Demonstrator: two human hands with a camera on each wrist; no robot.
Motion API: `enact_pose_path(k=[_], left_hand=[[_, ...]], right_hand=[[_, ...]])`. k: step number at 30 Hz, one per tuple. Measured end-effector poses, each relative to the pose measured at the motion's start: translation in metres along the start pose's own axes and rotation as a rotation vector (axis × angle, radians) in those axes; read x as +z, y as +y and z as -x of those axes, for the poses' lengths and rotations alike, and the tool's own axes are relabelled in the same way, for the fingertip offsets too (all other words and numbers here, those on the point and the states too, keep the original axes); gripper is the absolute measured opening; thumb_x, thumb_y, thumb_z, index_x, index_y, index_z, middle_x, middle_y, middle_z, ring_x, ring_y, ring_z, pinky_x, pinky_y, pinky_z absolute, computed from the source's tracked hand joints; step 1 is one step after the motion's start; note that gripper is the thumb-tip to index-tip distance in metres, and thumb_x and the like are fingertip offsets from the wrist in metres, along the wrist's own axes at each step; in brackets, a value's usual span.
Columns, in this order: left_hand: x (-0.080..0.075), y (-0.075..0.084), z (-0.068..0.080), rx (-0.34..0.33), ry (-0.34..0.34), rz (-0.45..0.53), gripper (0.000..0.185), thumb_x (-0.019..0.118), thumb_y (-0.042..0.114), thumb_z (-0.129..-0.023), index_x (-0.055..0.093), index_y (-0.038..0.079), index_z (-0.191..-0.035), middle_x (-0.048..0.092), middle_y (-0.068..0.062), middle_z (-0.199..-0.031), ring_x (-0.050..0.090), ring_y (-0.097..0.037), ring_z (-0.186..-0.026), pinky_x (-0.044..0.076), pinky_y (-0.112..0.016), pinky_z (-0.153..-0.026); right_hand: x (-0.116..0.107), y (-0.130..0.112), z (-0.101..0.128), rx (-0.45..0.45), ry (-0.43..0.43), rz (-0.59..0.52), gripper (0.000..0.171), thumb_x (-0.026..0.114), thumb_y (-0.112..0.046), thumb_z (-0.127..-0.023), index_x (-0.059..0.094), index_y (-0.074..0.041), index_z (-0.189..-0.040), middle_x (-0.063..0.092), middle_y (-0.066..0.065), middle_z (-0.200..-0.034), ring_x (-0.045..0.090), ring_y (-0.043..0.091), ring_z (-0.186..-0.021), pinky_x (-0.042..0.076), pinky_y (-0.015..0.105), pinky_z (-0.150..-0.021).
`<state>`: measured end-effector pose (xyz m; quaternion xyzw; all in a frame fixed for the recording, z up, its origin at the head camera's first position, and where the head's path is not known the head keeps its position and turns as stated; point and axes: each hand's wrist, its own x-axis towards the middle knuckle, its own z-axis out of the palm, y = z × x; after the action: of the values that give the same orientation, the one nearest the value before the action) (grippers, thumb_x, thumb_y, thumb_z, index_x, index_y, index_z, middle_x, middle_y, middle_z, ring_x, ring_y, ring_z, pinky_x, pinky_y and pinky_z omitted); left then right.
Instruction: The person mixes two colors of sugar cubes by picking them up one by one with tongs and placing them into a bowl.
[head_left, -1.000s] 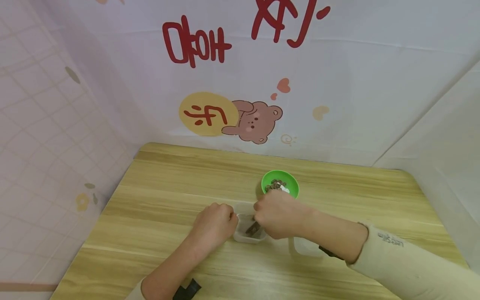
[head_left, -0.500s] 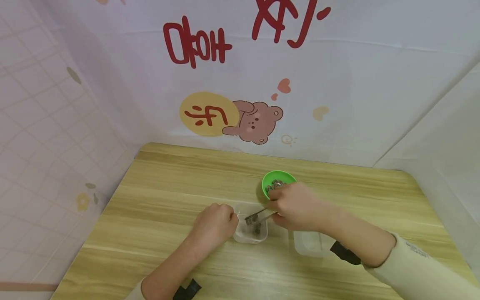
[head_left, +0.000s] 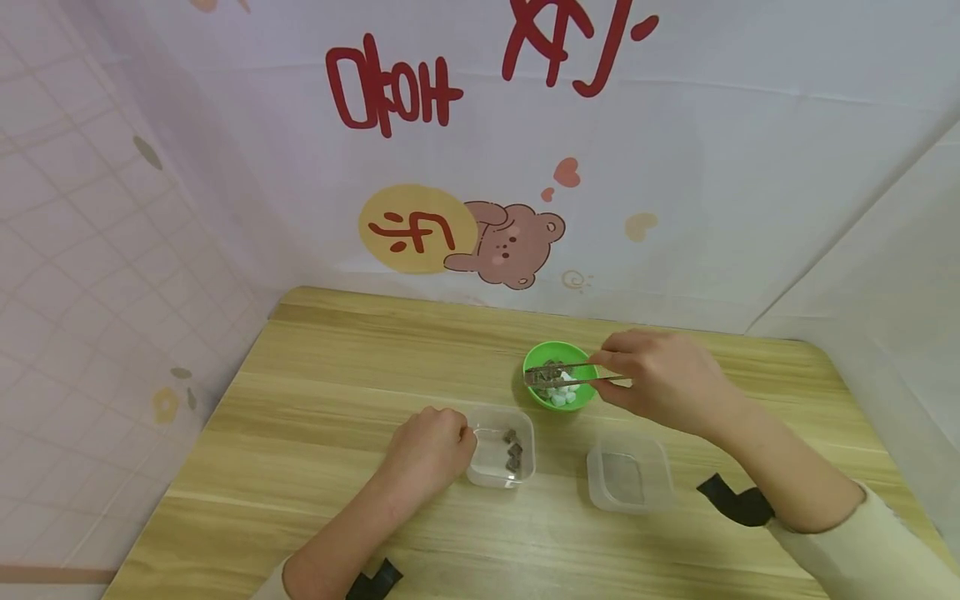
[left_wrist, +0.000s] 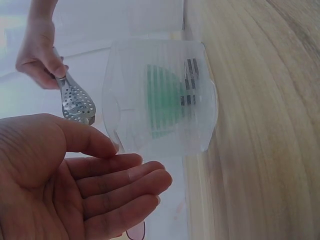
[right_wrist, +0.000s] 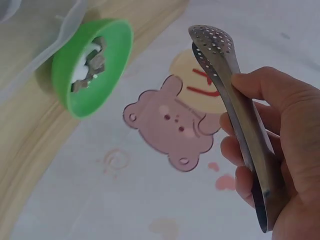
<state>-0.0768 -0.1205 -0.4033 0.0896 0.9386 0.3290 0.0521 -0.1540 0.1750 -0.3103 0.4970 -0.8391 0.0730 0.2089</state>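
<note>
My left hand (head_left: 431,446) pinches the left rim of a clear plastic container (head_left: 487,457) between thumb and index finger; its other fingers extend loosely in the left wrist view. Several brown cubes (head_left: 513,457) lie along the container's right side. My right hand (head_left: 667,375) holds perforated metal tongs (right_wrist: 250,130), their heads over a green bowl (head_left: 556,349) in the head view. Brown cubes (right_wrist: 96,62) and white pieces (head_left: 562,397) sit in that bowl. A dark bit shows at the tongs' tip in the left wrist view; I cannot tell if it is gripped.
A second clear container (head_left: 626,483) stands right of the first, in front of the bowl. All rest on a wood-grain table (head_left: 360,358). Behind it hangs a white printed cloth (head_left: 697,167) with a bear; white cloth also closes both sides.
My right hand has drawn the tongs out of the left container and carried them right and away to above the green bowl. Brown cubes now show in the container. My left hand has stayed put.
</note>
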Motion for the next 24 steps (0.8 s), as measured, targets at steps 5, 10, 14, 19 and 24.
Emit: enact_pose_path(k=[5,10,14,19,24], left_hand=[[0.000,0.000,0.000,-0.005,-0.005,0.011,0.048,0.059,0.006,-0.095,0.034,0.019,-0.057,0.025,0.010,-0.051,0.024,-0.006,-0.048,0.024,-0.024,-0.046],[0.001,-0.001,0.000,0.001,-0.005,0.014,0.048,0.059,0.006,-0.095,0.033,0.019,-0.056,0.023,0.011,-0.051,0.023,-0.006,-0.048,0.023,-0.024,-0.046],[0.001,0.000,-0.001,0.002,-0.003,0.009,0.049,0.059,0.007,-0.095,0.032,0.019,-0.056,0.023,0.011,-0.051,0.023,-0.006,-0.048,0.023,-0.024,-0.046],[0.001,0.000,-0.001,0.000,0.002,0.006,0.049,0.059,0.007,-0.095,0.032,0.019,-0.056,0.023,0.011,-0.051,0.023,-0.006,-0.048,0.023,-0.024,-0.046],[0.000,0.000,-0.001,-0.001,-0.001,0.010,0.048,0.058,0.007,-0.096,0.032,0.019,-0.056,0.024,0.011,-0.051,0.023,-0.006,-0.048,0.023,-0.024,-0.045]], right_hand=[[0.003,0.016,0.018,0.077,0.025,-0.018,0.025,0.088,-0.011,-0.069,0.080,-0.011,-0.093,0.067,-0.006,-0.081,0.056,0.006,-0.062,0.047,0.027,-0.049],[0.009,0.030,0.037,0.147,0.007,-0.014,0.022,0.086,-0.013,-0.070,0.081,-0.011,-0.092,0.070,-0.005,-0.082,0.060,0.008,-0.061,0.047,0.028,-0.049],[0.012,0.036,0.048,0.212,-0.016,-0.030,0.023,0.088,-0.013,-0.070,0.081,-0.012,-0.092,0.072,-0.004,-0.083,0.061,0.009,-0.061,0.047,0.028,-0.049],[0.012,0.038,0.054,0.268,-0.022,-0.031,0.022,0.086,-0.016,-0.071,0.082,-0.013,-0.093,0.074,-0.003,-0.086,0.061,0.008,-0.061,0.045,0.026,-0.048],[0.009,0.034,0.052,0.269,-0.009,-0.041,0.022,0.084,-0.018,-0.073,0.081,-0.015,-0.094,0.073,-0.008,-0.087,0.056,0.003,-0.060,0.042,0.023,-0.048]])
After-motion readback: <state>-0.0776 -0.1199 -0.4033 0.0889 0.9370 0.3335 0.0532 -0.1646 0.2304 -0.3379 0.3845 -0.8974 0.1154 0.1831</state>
